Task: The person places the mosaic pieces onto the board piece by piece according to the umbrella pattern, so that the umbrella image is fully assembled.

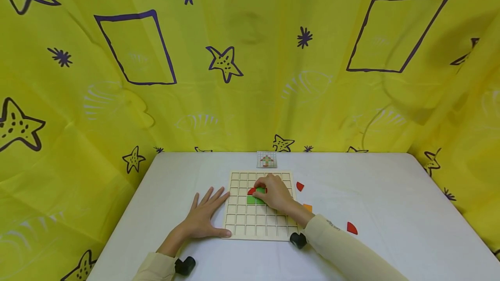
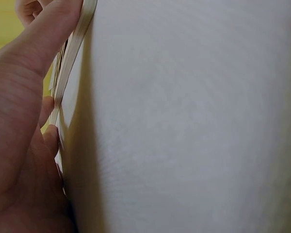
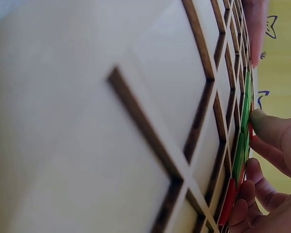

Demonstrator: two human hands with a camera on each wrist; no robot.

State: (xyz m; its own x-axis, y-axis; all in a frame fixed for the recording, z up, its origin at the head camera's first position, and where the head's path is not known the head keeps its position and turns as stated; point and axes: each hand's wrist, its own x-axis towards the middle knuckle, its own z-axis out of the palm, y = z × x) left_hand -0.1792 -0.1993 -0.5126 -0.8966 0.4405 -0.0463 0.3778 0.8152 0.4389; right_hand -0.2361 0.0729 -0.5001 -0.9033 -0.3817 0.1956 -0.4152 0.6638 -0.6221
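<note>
A square wooden grid board (image 1: 237, 219) lies on the white table. My left hand (image 1: 203, 219) rests flat beside it, fingers spread, with the thumb and a fingertip touching its left edge. Over the board's upper middle, my right hand (image 1: 276, 192) has thumb and index finger curled around a red quarter-circle tile (image 1: 251, 191). Green square tiles (image 1: 251, 200) sit in cells just below and beside it. From the right wrist view, green tiles (image 3: 246, 102) and another red tile (image 3: 227, 203) lie along the grid under the fingers, which partly hide them.
A small pattern card (image 1: 267, 159) lies behind the board. To the right are red quarter-circle tiles (image 1: 300, 186) (image 1: 352, 228) and an orange tile (image 1: 307, 207), partly covered by my forearm. A yellow printed curtain (image 1: 250, 99) surrounds the table (image 1: 390, 194).
</note>
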